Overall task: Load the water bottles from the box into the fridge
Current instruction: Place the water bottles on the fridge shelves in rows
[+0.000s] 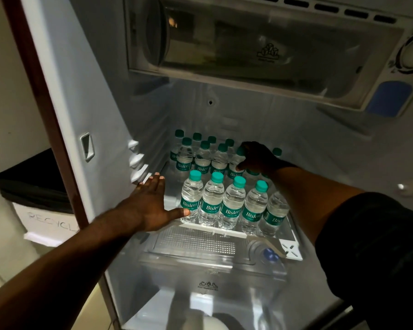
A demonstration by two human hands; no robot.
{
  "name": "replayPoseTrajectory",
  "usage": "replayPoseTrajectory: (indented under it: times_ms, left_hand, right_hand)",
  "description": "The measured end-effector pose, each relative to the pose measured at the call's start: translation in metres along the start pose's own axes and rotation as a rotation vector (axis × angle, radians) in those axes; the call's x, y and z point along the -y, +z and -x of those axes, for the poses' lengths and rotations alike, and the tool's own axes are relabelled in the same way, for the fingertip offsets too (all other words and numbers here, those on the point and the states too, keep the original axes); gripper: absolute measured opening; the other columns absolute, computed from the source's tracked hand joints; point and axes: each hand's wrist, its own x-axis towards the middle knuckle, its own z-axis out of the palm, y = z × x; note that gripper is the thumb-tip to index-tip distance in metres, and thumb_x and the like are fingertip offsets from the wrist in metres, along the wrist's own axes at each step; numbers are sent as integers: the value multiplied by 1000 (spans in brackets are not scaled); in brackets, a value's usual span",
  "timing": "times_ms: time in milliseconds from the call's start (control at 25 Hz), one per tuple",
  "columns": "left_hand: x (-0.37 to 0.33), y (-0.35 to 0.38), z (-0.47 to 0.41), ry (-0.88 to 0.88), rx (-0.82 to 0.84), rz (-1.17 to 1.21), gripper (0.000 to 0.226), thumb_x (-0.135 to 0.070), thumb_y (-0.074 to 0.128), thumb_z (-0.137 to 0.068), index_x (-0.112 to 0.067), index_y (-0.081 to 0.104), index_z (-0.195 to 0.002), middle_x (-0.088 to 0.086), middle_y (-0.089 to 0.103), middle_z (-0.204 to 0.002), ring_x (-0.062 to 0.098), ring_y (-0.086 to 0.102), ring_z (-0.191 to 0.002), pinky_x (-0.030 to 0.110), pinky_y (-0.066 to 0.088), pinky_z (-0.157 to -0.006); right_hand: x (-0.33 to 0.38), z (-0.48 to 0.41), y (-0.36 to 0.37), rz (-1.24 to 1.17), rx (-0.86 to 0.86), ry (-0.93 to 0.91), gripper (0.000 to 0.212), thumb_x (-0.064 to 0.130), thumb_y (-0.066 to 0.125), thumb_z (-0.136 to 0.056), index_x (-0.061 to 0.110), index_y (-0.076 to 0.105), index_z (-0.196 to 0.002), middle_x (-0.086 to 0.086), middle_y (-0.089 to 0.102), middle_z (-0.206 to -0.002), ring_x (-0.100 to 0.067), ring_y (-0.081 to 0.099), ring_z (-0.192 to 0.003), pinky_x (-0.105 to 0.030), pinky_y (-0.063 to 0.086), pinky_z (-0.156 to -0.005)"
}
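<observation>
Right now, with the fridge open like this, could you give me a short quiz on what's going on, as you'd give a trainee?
1. True or false: the left hand is closed round something.
2. How many bottles stand in the front row?
3. The right hand holds: A, a bottle in the front row; B, a bottle in the second row; C, nothing at all.
Key: 1 false: it is open, with its thumb touching the front-left bottle. 2 five. 3 B.
</observation>
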Motion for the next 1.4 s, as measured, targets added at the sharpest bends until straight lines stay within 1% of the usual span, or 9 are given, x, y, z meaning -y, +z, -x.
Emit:
replayPoseTrajectory:
  times_ms: [160,280,360,440,560,800,1040,1240,1400]
  left_hand:
    - [1,1,1,-15,-13,19,139,-103,16,-56,-16,-11,-161,6,-17,-168,22,-13,-155,42,2,-127]
    - [-3,-1,6,-39,-3,26,142,-105,12,-53,-16,-12,-160,6,-17,-168,22,-14,-155,42,2,-126]
    - [-5,-1,13,-59,5,47,143,-106,11,-52,-16,-13,-160,6,-18,-167,22,-14,-155,41,2,-125]
    - [-8,-3,23,-69,8,68,141,-106,14,-54,-16,-12,-160,6,-18,-167,22,-13,-155,39,1,-124]
    - [-14,-4,40,-86,-12,65,137,-104,18,-59,-16,-9,-160,5,-16,-168,22,-11,-155,38,2,-123]
    - [-25,-17,78,-131,-76,52,133,-101,22,-63,-16,-7,-162,5,-10,-169,23,-6,-156,40,4,-124]
    - [-25,-16,123,-143,-120,30,133,-102,23,-65,-14,-5,-161,7,-7,-169,22,-5,-156,41,4,-124]
    - [-27,-11,160,-161,-163,19,134,-103,24,-65,-15,-4,-162,8,-3,-170,23,0,-156,41,8,-124]
    - [-27,-2,188,-190,-175,22,127,-99,29,-72,-16,-6,-162,7,-6,-169,23,-2,-156,41,7,-123]
  right_hand:
    - [5,9,-12,22,-38,-46,93,34,91,-70,24,44,-149,-6,48,-144,-27,51,-128,-27,41,-93]
    - [14,19,-19,-23,-65,-77,91,41,89,-72,27,43,-149,-5,48,-146,-25,53,-128,-28,45,-95]
    - [24,30,-21,-21,-90,-104,87,49,84,-76,27,42,-149,-4,49,-148,-25,53,-129,-36,49,-103]
    - [34,41,-22,77,-125,-148,85,61,75,-80,26,41,-150,-4,47,-152,-26,48,-135,-44,41,-113]
    - [51,59,-25,172,-110,-189,86,74,56,-87,27,33,-155,-2,35,-161,-25,31,-148,-51,17,-124]
    - [86,99,-25,123,-74,-198,87,78,39,-92,27,21,-161,-3,16,-169,-23,11,-155,-48,-2,-125]
    - [133,138,-8,93,-259,-351,94,83,32,-87,22,29,-159,-5,19,-168,-24,11,-156,-53,1,-125]
    - [160,173,6,124,-240,-431,95,81,30,-89,18,25,-159,-9,19,-168,-28,14,-155,-57,1,-123]
    - [170,214,24,93,-232,-493,94,79,30,-91,17,17,-161,-8,10,-170,-27,5,-157,-56,-3,-124]
